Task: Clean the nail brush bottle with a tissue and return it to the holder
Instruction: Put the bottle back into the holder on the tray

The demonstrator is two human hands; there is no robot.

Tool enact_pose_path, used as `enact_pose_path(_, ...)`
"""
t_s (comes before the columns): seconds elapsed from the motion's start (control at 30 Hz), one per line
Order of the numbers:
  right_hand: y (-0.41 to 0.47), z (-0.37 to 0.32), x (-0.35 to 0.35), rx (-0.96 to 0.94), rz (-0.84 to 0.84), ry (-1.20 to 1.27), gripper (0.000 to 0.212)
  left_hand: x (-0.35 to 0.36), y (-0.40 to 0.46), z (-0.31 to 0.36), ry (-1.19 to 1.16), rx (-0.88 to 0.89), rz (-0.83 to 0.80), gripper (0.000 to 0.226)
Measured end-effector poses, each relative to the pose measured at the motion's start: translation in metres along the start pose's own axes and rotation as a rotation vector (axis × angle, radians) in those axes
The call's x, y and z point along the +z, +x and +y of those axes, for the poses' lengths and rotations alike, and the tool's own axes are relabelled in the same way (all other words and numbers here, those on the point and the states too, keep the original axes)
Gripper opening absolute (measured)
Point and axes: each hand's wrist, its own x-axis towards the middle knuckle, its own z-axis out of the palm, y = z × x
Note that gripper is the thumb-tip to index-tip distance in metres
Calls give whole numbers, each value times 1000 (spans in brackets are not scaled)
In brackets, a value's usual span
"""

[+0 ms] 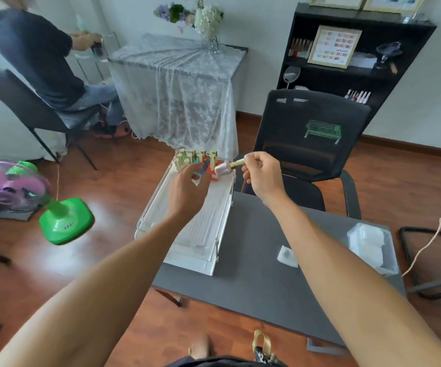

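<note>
Gripping bottle (223, 168) by cap, R hand (263, 176); L hand (187, 185) half-curled, over holder (161, 205), grey table (253, 292).

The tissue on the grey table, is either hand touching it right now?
No, the tissue lies alone on the grey table, while both hands, left and right, are up by the holder.

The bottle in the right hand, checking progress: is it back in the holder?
Out. The right hand holds the bottle tipped sideways above the holder.
</note>
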Motion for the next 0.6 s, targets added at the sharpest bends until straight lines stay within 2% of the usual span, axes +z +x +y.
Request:
enact_pose_path(0.13,2,-10,34,-23,-47,-36,24,-35,16,-25,151,-55,30,32)
enact_pose_path(0.23,2,-14,51,-57,-74,-120,23,-54,25,-37,175,-36,34,12)
enact_pose_path(0.6,-2,-11,83,-157,-98,-300,18,-58,35,-77,109,-248,-193,22)
